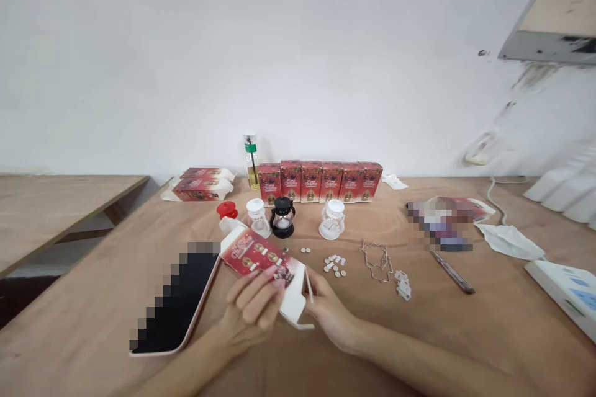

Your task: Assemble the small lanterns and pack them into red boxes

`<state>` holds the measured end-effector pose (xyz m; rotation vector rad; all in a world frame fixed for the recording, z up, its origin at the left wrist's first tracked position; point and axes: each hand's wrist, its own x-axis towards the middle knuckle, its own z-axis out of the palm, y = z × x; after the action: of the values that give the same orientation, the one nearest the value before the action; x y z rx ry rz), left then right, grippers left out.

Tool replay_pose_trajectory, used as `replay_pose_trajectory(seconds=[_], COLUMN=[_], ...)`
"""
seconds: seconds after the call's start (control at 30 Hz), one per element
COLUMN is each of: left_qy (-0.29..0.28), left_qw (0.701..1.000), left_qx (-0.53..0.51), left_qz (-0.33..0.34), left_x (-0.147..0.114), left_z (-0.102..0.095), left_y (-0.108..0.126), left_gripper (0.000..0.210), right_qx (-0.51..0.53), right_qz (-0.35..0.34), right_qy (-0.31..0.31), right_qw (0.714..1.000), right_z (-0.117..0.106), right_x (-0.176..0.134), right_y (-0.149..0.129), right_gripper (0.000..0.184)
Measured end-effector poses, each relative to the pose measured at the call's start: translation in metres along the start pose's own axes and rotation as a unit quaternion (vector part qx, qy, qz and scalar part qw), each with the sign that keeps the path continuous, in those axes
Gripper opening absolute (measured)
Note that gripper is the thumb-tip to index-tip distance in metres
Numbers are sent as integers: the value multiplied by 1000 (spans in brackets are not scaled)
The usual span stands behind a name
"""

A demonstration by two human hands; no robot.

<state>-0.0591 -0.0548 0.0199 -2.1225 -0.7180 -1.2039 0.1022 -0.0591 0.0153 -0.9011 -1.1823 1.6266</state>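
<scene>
A red printed cardboard box (257, 252) with white open end flaps is tilted between my two hands. My left hand (254, 305) has its fingers curled over the printed face. At the box's near end, my right hand (331, 315) grips its side by the flaps; some of those fingers are hidden behind the card. Just beyond the box stand a red mini lantern (227, 210), a white mini lantern (257, 217) and a black mini lantern (282, 218). Another white lantern (332, 219) is farther right. Button cells (334, 268) lie near my right hand.
Several red boxes (311, 182) stand along the wall beside a bottle (251, 161). Flattened boxes (200, 185) lie at the left. A phone (181, 298) is near my left arm. Wire pieces (378, 262), white plastic parts (403, 285), a knife (451, 272) and a power strip (565, 291) lie rightward.
</scene>
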Motion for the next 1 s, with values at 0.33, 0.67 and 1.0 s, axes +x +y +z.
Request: replay_pose_trajectory(seconds=[0.33, 0.67, 1.0], left_qy=[-137, -355, -289], left_qw=[989, 933, 954], left_qx=[-56, -66, -72], left_qz=[14, -3, 18], left_x=[13, 33, 24], left_z=[-11, -4, 3], left_y=[22, -10, -18], left_gripper=[39, 66, 56], right_qx=[-292, -106, -341], right_qz=[-158, -187, -216], right_qy=[-8, 170, 122], right_qw=[943, 962, 907], right_z=[-38, -34, -39], right_x=[-8, -10, -15], right_y=[-21, 15, 6], right_gripper=[27, 31, 28])
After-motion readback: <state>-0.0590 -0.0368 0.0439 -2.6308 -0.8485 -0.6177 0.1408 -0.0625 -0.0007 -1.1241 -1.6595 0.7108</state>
